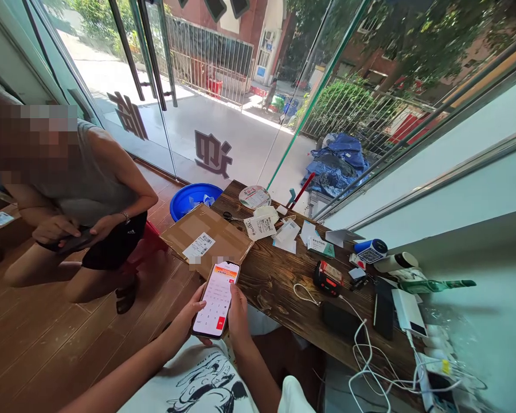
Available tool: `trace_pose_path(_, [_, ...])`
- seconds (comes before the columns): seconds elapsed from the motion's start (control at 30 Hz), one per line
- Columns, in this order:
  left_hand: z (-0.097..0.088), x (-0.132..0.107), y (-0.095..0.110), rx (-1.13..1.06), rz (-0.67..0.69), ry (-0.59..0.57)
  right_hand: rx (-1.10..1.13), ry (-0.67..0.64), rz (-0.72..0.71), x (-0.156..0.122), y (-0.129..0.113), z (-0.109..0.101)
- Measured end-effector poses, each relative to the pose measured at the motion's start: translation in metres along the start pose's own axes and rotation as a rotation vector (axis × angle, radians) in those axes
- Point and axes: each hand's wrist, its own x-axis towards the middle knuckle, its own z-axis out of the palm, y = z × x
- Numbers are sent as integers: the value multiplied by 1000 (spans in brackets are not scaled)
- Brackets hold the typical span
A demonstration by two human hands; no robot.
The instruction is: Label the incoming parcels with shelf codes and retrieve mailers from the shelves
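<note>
I hold a smartphone (217, 299) in both hands over my lap, its lit screen showing a keypad under a red banner. My left hand (186, 322) wraps the phone's left edge and back. My right hand (238, 314) grips its right edge, the thumb lying against the side of the screen. Just beyond the phone, a flat cardboard parcel (207, 238) with a barcode label lies on the near end of a dark wooden counter (275, 284).
Another person sits at the left on a red stool, holding a dark phone (71, 242). On the counter lie paper slips (260, 226), a tape roll (254, 197), scissors, a red device (328, 277), chargers and white cables (370, 355). A blue basin (194, 198) stands by the glass doors.
</note>
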Motion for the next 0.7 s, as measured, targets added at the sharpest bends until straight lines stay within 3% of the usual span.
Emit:
trace_pose_path(0.37, [2, -5, 0, -35, 15, -39, -147, 0, -147, -7, -3, -2])
trace_pose_path(0.5, [3, -6, 1, -32, -1, -48, -174, 22, -135, -8, -8, 0])
trace_pose_path(0.7, [2, -4, -2, -50, -16, -36, -39, -6, -52, -4, -11, 4])
